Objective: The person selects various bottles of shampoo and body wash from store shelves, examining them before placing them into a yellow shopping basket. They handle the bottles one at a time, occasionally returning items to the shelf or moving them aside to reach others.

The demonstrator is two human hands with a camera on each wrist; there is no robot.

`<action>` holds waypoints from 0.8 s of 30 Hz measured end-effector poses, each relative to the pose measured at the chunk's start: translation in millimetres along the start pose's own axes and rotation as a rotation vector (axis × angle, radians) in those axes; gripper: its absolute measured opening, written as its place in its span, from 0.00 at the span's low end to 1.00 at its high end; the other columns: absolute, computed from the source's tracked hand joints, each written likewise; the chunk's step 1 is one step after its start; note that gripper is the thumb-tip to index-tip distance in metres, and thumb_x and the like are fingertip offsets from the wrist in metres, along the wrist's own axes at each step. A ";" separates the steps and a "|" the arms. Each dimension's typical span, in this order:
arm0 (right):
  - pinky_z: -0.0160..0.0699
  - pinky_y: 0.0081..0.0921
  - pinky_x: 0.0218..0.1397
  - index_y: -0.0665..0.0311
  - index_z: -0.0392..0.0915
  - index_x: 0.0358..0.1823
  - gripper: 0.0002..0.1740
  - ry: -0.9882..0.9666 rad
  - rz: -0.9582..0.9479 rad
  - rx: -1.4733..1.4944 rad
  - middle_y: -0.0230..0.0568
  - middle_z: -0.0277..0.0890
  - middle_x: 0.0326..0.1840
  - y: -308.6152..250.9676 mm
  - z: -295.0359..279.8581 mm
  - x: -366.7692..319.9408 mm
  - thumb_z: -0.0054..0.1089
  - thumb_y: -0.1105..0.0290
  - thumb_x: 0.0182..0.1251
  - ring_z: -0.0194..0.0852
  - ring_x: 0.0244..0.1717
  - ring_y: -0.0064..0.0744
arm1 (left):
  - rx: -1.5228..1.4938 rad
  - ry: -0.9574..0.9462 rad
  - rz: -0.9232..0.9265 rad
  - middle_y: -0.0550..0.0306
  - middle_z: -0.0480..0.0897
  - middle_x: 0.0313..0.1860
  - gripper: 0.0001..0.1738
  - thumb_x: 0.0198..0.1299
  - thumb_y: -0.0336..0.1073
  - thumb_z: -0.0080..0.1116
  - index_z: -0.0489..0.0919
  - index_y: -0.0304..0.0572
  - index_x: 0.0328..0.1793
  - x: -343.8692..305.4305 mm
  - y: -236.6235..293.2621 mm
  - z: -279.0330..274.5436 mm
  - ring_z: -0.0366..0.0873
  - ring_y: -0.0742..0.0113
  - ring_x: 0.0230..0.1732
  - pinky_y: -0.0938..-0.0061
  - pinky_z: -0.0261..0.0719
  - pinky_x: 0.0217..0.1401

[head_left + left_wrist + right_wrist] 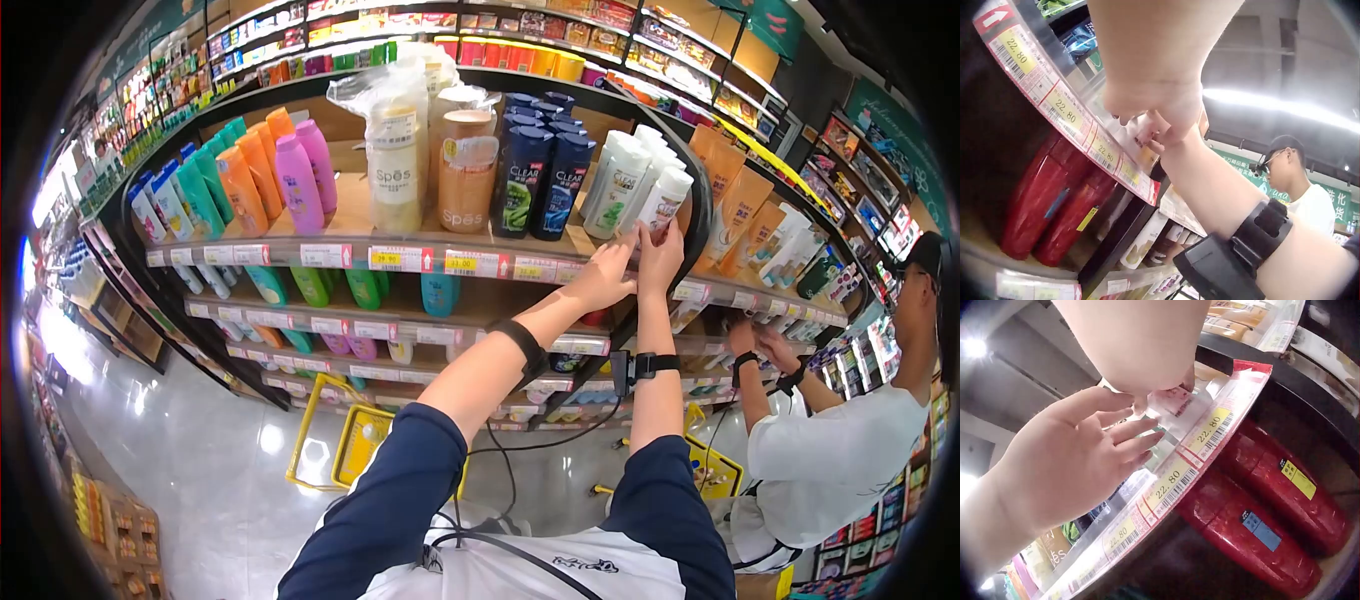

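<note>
At the right end of the top shelf (350, 228), my right hand (660, 258) grips a white CLEAR bottle (668, 193) around its lower part, fingers on one side and thumb on the other. My left hand (606, 278) is just left of it, fingers stretched toward the same bottle. In the right wrist view the left hand (1079, 456) has its fingers spread and nearly straight, the fingertips close to the bottle's base. The right palm hides much of the bottle there. More white CLEAR bottles (615, 188) stand right behind and beside it.
Dark blue CLEAR bottles (518, 185), large Spēs bottles (465, 185) and pink bottles (297, 185) line the shelf. Red bottles (1241, 534) are on the shelf below. A yellow cart (360, 445) stands on the floor. Another person (840, 440) is at the right, hands at the shelves.
</note>
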State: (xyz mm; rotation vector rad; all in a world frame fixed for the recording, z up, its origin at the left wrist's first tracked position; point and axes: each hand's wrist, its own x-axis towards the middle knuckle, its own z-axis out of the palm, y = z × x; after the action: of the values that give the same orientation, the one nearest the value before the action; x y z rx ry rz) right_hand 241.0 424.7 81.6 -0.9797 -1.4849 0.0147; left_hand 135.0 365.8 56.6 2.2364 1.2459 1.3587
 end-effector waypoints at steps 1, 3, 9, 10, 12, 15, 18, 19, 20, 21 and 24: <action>0.68 0.31 0.38 0.71 0.71 0.46 0.24 0.003 -0.028 -0.025 0.46 0.70 0.33 4.1 2.6 0.2 0.66 0.67 0.50 0.69 0.33 0.41 | 0.001 0.053 0.039 0.34 0.68 0.55 0.46 0.46 0.33 0.54 0.45 0.35 0.72 -3.7 -1.5 3.0 0.63 0.39 0.58 0.60 0.59 0.63; 0.68 0.33 0.43 0.73 0.68 0.51 0.27 0.004 -0.076 -0.076 0.50 0.71 0.39 11.2 6.1 -3.2 0.66 0.67 0.51 0.71 0.40 0.47 | 0.062 0.204 0.148 0.36 0.69 0.55 0.41 0.46 0.29 0.52 0.52 0.36 0.69 -15.2 0.2 7.1 0.63 0.41 0.59 0.60 0.59 0.64; 0.60 0.35 0.61 0.78 0.60 0.59 0.32 0.050 -0.148 -0.140 0.60 0.64 0.55 -15.3 -12.0 -35.1 0.56 0.61 0.61 0.64 0.57 0.50 | -0.008 0.423 0.140 0.49 0.79 0.42 0.19 0.46 0.20 0.49 0.75 0.38 0.48 -79.6 16.7 -20.7 0.76 0.53 0.45 0.65 0.72 0.51; 0.62 0.35 0.59 0.77 0.61 0.58 0.29 0.055 -0.109 -0.058 0.59 0.65 0.55 -33.1 -23.6 -50.5 0.55 0.63 0.62 0.66 0.55 0.49 | -0.205 0.387 -0.006 0.50 0.79 0.39 0.17 0.49 0.20 0.49 0.74 0.37 0.47 -101.8 12.8 -24.3 0.78 0.57 0.40 0.69 0.74 0.46; 0.65 0.33 0.56 0.76 0.66 0.54 0.22 0.045 -0.062 0.067 0.56 0.68 0.53 -52.7 -40.8 -96.4 0.53 0.66 0.64 0.69 0.51 0.46 | -0.492 0.373 -0.238 0.54 0.81 0.38 0.13 0.58 0.23 0.45 0.74 0.35 0.49 -146.0 2.2 -39.3 0.79 0.71 0.34 0.77 0.75 0.40; 0.70 0.28 0.49 0.74 0.74 0.43 0.13 -0.245 -0.009 0.143 0.48 0.75 0.45 -46.6 -51.8 -183.3 0.52 0.70 0.64 0.74 0.44 0.39 | -0.553 0.421 -0.529 0.54 0.80 0.41 0.14 0.58 0.22 0.43 0.72 0.34 0.51 -228.8 -41.1 -74.7 0.79 0.70 0.36 0.77 0.75 0.39; 0.72 0.21 0.40 0.71 0.76 0.39 0.09 -0.832 0.356 0.267 0.39 0.77 0.33 -33.6 -54.4 -277.6 0.52 0.73 0.63 0.75 0.35 0.27 | -0.407 0.630 -0.650 0.51 0.80 0.40 0.15 0.55 0.19 0.40 0.73 0.33 0.48 -326.0 -95.1 -102.0 0.79 0.68 0.38 0.76 0.75 0.43; 0.72 0.17 0.38 0.71 0.75 0.39 0.08 -0.972 0.359 0.234 0.34 0.76 0.30 -34.0 -52.3 -297.9 0.52 0.73 0.64 0.74 0.33 0.21 | -0.351 0.703 -0.747 0.51 0.80 0.39 0.16 0.55 0.20 0.38 0.72 0.32 0.48 -350.4 -98.9 -113.8 0.79 0.66 0.39 0.76 0.75 0.44; 0.72 0.17 0.36 0.71 0.75 0.39 0.08 -1.019 0.378 0.284 0.34 0.76 0.30 -34.2 -48.2 -312.8 0.52 0.73 0.63 0.74 0.32 0.20 | -0.287 0.788 -0.769 0.50 0.81 0.37 0.14 0.54 0.23 0.41 0.74 0.32 0.46 -377.1 -108.2 -122.7 0.79 0.66 0.36 0.75 0.75 0.42; 0.71 0.16 0.35 0.71 0.75 0.39 0.08 -1.063 0.404 0.330 0.34 0.76 0.29 -38.9 -46.1 -325.3 0.53 0.73 0.63 0.73 0.31 0.19 | -0.264 0.834 -0.849 0.50 0.81 0.36 0.13 0.55 0.25 0.41 0.74 0.32 0.45 -394.5 -105.1 -137.0 0.79 0.65 0.35 0.76 0.74 0.39; 0.73 0.20 0.35 0.69 0.76 0.40 0.09 -1.181 0.510 0.375 0.41 0.77 0.29 -59.4 -27.5 -349.3 0.53 0.72 0.62 0.76 0.30 0.27 | -0.275 0.997 -0.886 0.52 0.81 0.36 0.13 0.56 0.25 0.41 0.74 0.33 0.45 -441.1 -120.5 -158.8 0.79 0.68 0.34 0.77 0.72 0.35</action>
State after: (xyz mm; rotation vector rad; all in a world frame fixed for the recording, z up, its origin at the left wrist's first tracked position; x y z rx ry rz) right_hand 175.5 175.9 -163.5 -1.0438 -2.0854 1.3907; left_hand -149.3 67.2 -197.1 0.5368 1.8089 2.0265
